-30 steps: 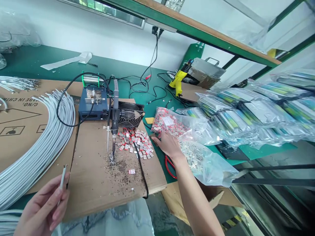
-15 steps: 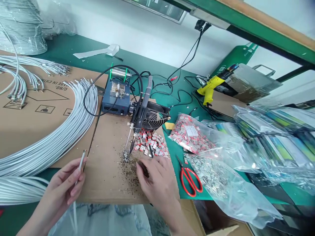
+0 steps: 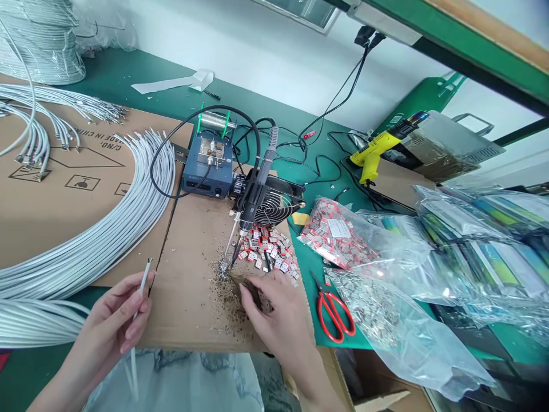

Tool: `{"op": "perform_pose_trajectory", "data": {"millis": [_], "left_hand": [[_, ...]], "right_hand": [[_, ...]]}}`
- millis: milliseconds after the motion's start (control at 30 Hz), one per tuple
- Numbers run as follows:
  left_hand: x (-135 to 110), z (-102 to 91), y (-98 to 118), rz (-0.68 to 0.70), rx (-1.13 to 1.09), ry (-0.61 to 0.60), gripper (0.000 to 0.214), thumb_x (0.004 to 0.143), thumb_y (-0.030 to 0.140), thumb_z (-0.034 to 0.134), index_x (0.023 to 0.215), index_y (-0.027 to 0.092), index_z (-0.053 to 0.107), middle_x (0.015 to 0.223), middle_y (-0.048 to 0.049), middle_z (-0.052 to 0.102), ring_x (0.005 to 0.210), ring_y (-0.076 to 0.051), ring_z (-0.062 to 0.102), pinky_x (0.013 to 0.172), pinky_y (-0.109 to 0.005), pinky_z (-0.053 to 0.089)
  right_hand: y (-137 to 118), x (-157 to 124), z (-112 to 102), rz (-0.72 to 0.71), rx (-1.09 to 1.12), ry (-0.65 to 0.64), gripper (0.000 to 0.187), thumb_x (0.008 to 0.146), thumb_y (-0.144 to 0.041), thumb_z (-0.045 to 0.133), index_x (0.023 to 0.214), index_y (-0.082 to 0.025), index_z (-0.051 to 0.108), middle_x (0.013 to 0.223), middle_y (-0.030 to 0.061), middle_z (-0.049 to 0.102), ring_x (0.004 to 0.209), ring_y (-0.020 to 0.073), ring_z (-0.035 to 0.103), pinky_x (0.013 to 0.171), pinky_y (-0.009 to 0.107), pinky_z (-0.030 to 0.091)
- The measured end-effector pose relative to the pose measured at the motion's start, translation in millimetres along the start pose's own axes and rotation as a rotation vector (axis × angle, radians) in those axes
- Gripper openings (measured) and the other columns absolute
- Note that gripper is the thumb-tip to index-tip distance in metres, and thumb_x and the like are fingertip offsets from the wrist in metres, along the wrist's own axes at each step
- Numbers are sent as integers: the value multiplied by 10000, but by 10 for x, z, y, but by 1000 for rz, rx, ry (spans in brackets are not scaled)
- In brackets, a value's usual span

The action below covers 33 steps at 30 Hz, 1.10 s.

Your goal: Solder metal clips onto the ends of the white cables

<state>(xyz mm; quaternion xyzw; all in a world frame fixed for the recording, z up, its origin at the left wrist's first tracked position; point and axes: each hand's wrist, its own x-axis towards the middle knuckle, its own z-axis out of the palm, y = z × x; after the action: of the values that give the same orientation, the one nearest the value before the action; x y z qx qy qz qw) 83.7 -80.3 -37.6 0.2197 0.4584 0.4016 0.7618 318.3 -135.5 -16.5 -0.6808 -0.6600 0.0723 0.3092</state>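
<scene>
My left hand (image 3: 116,313) is closed on a white cable (image 3: 136,349), whose stripped end with bare wire tips points up. My right hand (image 3: 281,312) pinches a dark brown, flat piece (image 3: 249,290), perhaps a block or pad; its kind is unclear. The piece is just beside the tip of a soldering iron (image 3: 253,206), which is held tip-down in a stand. Under the tip lies a small heap of grey solder bits (image 3: 223,270), with brown crumbs (image 3: 229,306) scattered about on the cardboard (image 3: 184,309). Small metal-and-red connectors (image 3: 268,249) are piled behind my right hand.
A blue soldering station (image 3: 208,166) and a black fan (image 3: 278,203) stand behind. Left lies a bundle of white cables (image 3: 115,229). To the right are red-handled scissors (image 3: 334,315), a bag of connectors (image 3: 338,229), a bag of metal parts (image 3: 377,309) and a yellow heat gun (image 3: 377,151).
My right hand has shifted slightly, and more of the brown piece shows, nearer the iron tip. The left hand keeps hold of the cable. The view has moved a little.
</scene>
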Motion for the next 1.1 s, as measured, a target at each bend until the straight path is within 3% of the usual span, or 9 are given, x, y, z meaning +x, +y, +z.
{"op": "perform_pose_trajectory", "data": {"millis": [133,233,400,633,767,867,967,1033,1100], "left_hand": [[-18,49,22,27,-20,2,247,667,192,748,909,187,694,568,35,514,357,-9,350,297,-78,311],[-25,66,38,40,-16,-2,246,665,182,748,906,183,699,581,35,512,363,-14,367,297,-80,323],[-23,67,45,23,-6,-3,243,666,184,747,904,188,699,589,42,500,356,-7,359,295,-77,326],[-26,90,47,50,-6,18,227,675,229,750,891,179,700,552,48,506,334,0,353,284,-60,310],[-7,56,100,24,87,93,256,589,296,807,803,192,711,544,51,539,328,2,341,256,-55,294],[25,8,121,-12,165,106,281,547,301,829,778,193,713,507,52,524,353,-18,361,258,-69,300],[48,-19,95,-105,214,-6,246,594,325,802,779,197,701,456,54,502,340,-10,332,297,-81,282],[51,2,62,-137,269,-79,254,642,367,765,814,200,684,420,66,470,325,2,274,321,-90,247],[48,63,39,-112,369,-122,294,664,408,737,854,197,663,406,82,422,339,-5,244,337,-102,212]], "right_hand": [[63,37,32,213,160,31,134,822,-246,554,710,-185,595,613,-9,530,584,145,480,544,254,382],[67,52,80,250,199,-8,167,820,-267,553,678,-186,588,600,-16,519,580,142,477,536,251,374],[68,-1,105,219,145,-26,150,830,-249,552,702,-190,604,619,-6,536,638,158,482,591,271,384],[76,-64,87,3,55,71,74,840,-192,547,839,-176,620,657,22,576,667,170,482,617,297,409],[406,25,-147,35,-1,203,109,819,-262,584,882,-191,639,713,39,613,671,183,544,611,314,446],[799,136,-486,202,-164,338,256,803,-379,588,913,-155,646,739,72,632,650,209,564,643,376,464],[1004,153,-744,244,-381,316,487,785,-447,580,1141,-116,559,859,120,635,664,236,557,663,433,463],[955,86,-763,204,-363,295,386,814,-410,556,1090,-140,571,857,108,621,683,231,554,679,426,464],[796,-18,-662,123,-219,143,191,846,-347,536,922,-184,598,810,74,608,730,224,558,687,394,464]]}}
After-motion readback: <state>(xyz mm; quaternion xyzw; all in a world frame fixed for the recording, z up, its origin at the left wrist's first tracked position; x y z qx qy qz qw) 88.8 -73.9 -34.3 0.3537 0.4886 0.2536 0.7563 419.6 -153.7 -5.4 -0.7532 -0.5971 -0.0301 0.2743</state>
